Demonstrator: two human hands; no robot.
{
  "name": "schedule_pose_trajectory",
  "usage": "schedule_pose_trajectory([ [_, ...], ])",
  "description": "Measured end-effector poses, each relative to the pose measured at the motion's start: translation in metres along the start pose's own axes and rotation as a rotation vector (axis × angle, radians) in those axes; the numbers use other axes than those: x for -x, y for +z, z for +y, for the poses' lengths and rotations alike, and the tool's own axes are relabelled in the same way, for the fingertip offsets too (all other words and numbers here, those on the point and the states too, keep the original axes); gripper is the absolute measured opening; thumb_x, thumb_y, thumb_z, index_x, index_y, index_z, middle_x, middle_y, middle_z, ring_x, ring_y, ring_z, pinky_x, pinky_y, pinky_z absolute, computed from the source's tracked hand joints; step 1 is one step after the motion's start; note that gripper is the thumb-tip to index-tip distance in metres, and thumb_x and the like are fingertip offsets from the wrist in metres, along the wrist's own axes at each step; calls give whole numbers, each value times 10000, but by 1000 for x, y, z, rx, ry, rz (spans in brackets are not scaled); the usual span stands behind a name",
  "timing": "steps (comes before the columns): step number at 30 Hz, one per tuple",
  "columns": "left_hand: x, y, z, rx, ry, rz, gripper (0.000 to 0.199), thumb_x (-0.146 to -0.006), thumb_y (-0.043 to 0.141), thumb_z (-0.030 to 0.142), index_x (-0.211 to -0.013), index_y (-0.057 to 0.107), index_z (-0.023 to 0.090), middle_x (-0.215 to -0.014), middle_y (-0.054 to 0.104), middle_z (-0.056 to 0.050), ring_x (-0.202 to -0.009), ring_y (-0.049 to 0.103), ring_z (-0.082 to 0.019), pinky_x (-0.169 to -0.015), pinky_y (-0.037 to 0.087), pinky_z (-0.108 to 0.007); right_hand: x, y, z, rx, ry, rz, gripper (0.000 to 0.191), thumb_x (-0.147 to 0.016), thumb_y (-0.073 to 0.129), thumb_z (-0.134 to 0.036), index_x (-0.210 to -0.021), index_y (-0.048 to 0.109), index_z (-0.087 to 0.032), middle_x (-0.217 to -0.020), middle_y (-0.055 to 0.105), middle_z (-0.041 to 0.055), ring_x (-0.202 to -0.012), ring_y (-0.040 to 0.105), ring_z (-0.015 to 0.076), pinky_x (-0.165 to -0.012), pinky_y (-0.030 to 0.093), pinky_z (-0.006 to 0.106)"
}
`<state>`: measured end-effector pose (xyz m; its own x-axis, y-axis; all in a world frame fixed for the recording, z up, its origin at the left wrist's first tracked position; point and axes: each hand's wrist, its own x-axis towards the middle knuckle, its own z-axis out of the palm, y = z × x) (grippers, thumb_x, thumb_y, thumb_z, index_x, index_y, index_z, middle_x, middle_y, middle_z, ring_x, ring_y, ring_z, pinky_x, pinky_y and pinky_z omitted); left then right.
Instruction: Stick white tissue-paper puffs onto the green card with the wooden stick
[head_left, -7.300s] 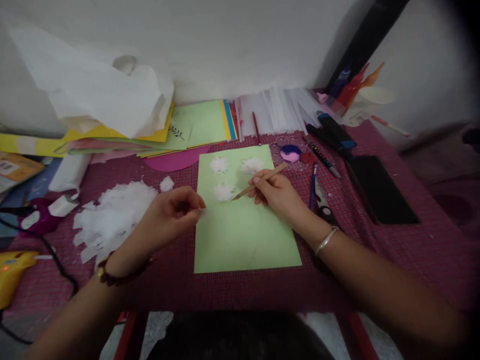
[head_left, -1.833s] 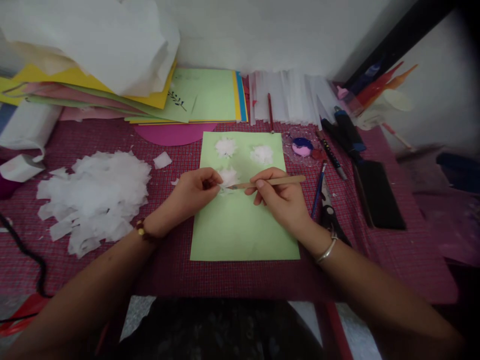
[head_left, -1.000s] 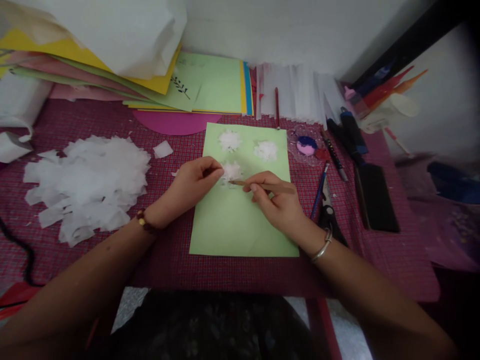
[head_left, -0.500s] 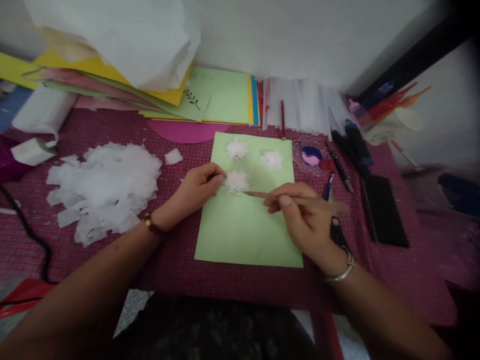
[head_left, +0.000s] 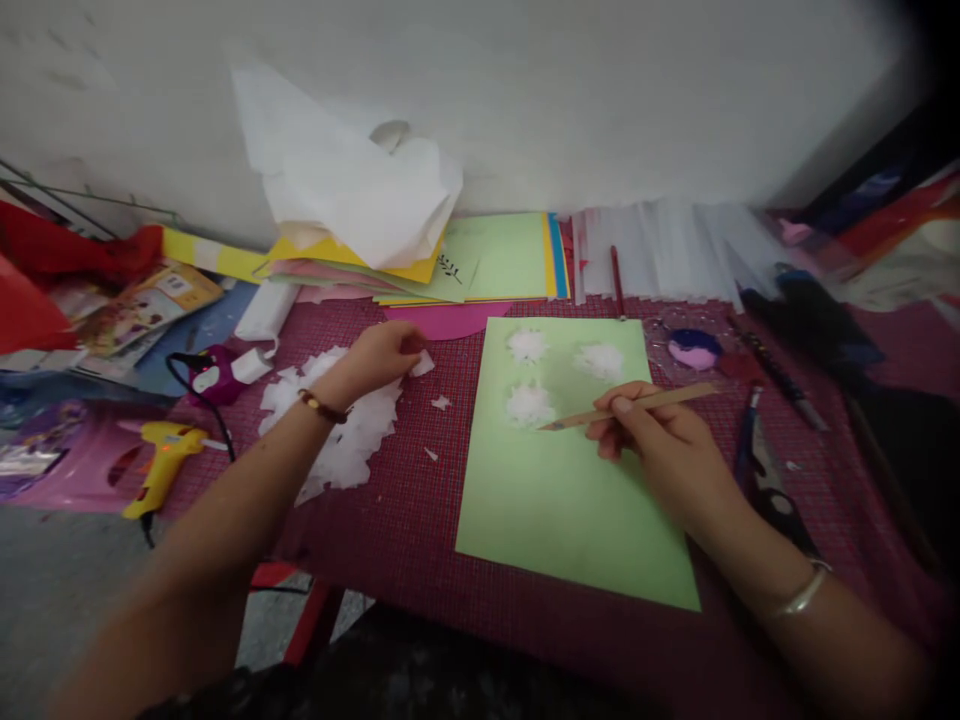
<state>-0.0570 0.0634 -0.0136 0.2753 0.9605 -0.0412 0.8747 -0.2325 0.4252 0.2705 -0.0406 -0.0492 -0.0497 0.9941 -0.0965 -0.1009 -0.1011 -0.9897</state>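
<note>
A light green sheet (head_left: 562, 510) lies on the dark red checked cloth, bearing three white fluffy paper clusters; one cluster (head_left: 529, 403) is at the left. My right hand (head_left: 660, 440) pinches a pointed wooden stick (head_left: 679, 395), its tip beside that lower cluster. Left of the sheet, my left hand (head_left: 379, 358) has thumb and fingers closed at a small white paper square (head_left: 423, 363). Under my left wrist spreads a pile of white paper squares (head_left: 360, 430).
A yellow glue gun (head_left: 165, 465) rests at the left near a purple plug. Stacked coloured papers (head_left: 502, 260) stand behind the green sheet. To the right are a paint palette (head_left: 694, 348), a marker (head_left: 784, 378) and dark tools.
The view has swung left. My left hand has left the lower cluster and moved left to the small paper square. My right hand still holds the stick near the cluster.
</note>
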Motion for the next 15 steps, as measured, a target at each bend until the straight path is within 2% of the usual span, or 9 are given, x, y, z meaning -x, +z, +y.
schedule_pose_trajectory([
  [2,-13,-3,-13,7,40,-121,118,-632,612,138,-739,633,183,-737,642,-28,-663,544,-160,-636,407,-293,0,1,0,5,-7,-9,208,-881,629,-411,-826,643,-211,-648,673,-1,-501,572,108,-464,438,239],
  [5,-15,-4,-14,43,49,-190,65,-644,602,161,-613,554,192,-603,575,-2,-576,502,-139,-583,397,-280,0,2,-2,-2,-1,-13,213,-866,640,-414,-821,628,-206,-647,676,3,-495,573,111,-456,435,242],
  [7,-6,-7,-3,118,25,-177,110,-696,585,205,-611,516,201,-586,554,1,-561,504,-135,-565,412,-275,-1,3,-3,-1,10,-16,223,-854,646,-421,-808,617,-205,-637,676,4,-487,572,111,-449,434,242],
  [11,18,-13,23,506,-52,-72,97,-730,602,249,-695,521,209,-762,631,-33,-603,541,-121,-577,468,-273,-1,5,-4,-2,10,-34,237,-830,661,-443,-784,618,-214,-625,677,11,-476,574,117,-436,440,253],
  [13,26,-13,27,608,-74,-49,116,-710,627,242,-681,521,205,-825,653,-47,-597,537,-112,-562,466,-269,-1,6,-4,4,-4,-34,241,-821,668,-455,-767,619,-225,-620,674,13,-466,567,121,-424,438,262],
  [15,27,-9,21,604,-98,-16,125,-709,639,254,-680,528,204,-782,643,-42,-582,529,-114,-549,452,-267,-1,6,-3,23,-23,-37,246,-822,668,-465,-757,620,-233,-617,672,14,-462,563,125,-417,435,269],
])
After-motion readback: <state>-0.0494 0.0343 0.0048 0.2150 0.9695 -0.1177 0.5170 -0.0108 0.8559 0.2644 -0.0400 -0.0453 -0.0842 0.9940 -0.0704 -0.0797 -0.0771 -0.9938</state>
